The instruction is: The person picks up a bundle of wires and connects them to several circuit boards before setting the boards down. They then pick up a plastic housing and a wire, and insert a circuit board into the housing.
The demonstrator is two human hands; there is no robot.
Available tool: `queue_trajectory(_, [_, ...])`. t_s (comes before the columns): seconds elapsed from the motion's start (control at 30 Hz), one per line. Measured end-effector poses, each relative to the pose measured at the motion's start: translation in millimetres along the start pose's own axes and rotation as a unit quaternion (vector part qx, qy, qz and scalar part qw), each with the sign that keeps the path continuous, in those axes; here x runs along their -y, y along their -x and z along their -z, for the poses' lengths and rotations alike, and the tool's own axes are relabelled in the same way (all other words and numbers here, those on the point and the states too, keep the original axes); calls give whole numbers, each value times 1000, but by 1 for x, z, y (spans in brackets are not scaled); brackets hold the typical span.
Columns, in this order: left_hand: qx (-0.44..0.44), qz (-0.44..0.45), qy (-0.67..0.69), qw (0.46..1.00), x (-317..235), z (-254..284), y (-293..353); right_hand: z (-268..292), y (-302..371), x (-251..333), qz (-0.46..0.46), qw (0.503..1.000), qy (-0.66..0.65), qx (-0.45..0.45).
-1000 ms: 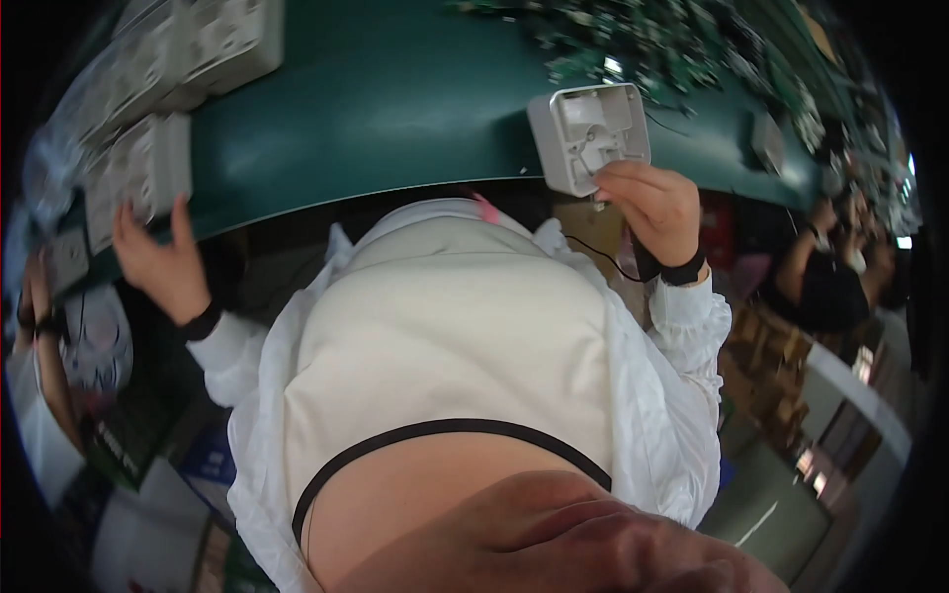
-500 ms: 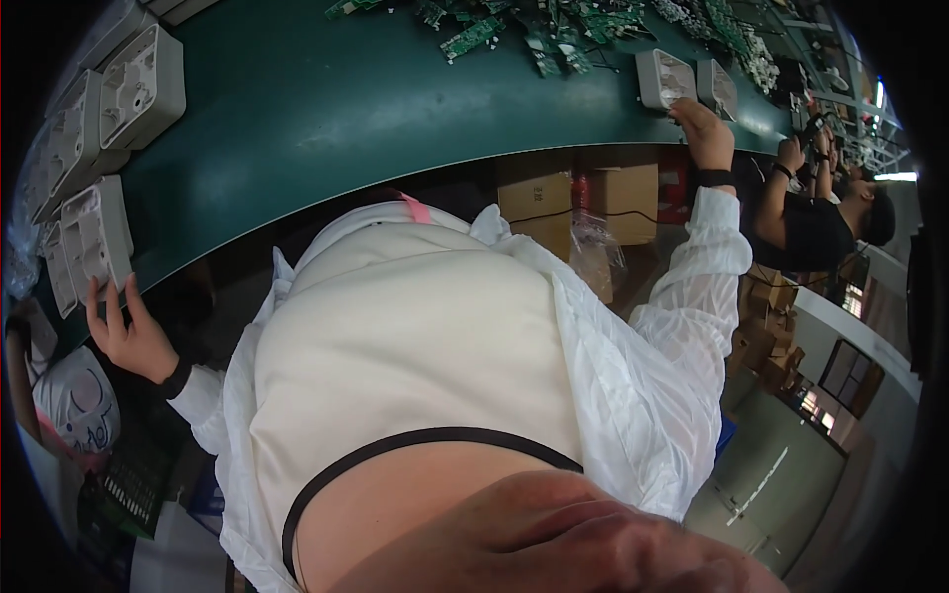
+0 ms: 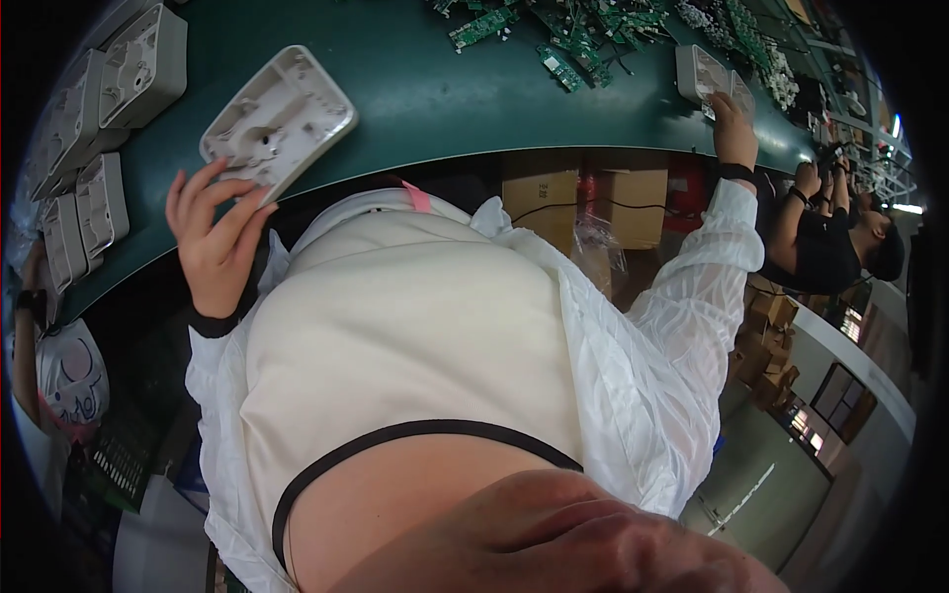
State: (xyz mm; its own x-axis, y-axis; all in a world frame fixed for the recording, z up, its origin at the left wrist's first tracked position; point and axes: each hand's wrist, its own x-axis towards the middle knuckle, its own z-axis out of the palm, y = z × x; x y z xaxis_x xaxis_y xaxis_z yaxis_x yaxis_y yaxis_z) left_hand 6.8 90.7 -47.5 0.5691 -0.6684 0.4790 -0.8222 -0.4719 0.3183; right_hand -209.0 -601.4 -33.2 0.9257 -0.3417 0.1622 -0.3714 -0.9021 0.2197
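My left hand [image 3: 211, 242] holds a white plastic housing shell [image 3: 279, 121] by its near edge, its ribbed inner side up, over the front of the green bench [image 3: 425, 94]. My right hand [image 3: 733, 122] is stretched far right along the bench, fingers resting on another white housing [image 3: 698, 71] that lies on the green surface. My white top and sheer sleeves fill the middle of the view.
Several white housings [image 3: 94, 158] are lined up at the bench's left end. Green circuit boards [image 3: 554, 30] lie scattered at the back. Cardboard boxes [image 3: 583, 203] sit under the bench. Another person in black [image 3: 825, 247] works at the right.
My left hand has picked a white housing from the left stack and brought it toward the middle. My right hand carried its housing far right and set it on the bench.
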Motion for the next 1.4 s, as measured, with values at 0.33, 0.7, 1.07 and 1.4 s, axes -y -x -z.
queue_trajectory(0.33, [61,-37,35,997,-17,20,-35,62,-35,156,168,970,-137,-114])
queue_trajectory(0.7, [49,-14,26,998,-26,13,-35,111,-24,222,108,893,-408,-153])
queue_trajectory(1.07, [-3,150,123,981,-26,7,-33,91,-38,347,-88,249,-900,347])
queue_trajectory(1.4, [33,150,171,973,-23,8,-41,127,-21,399,8,440,-870,222])
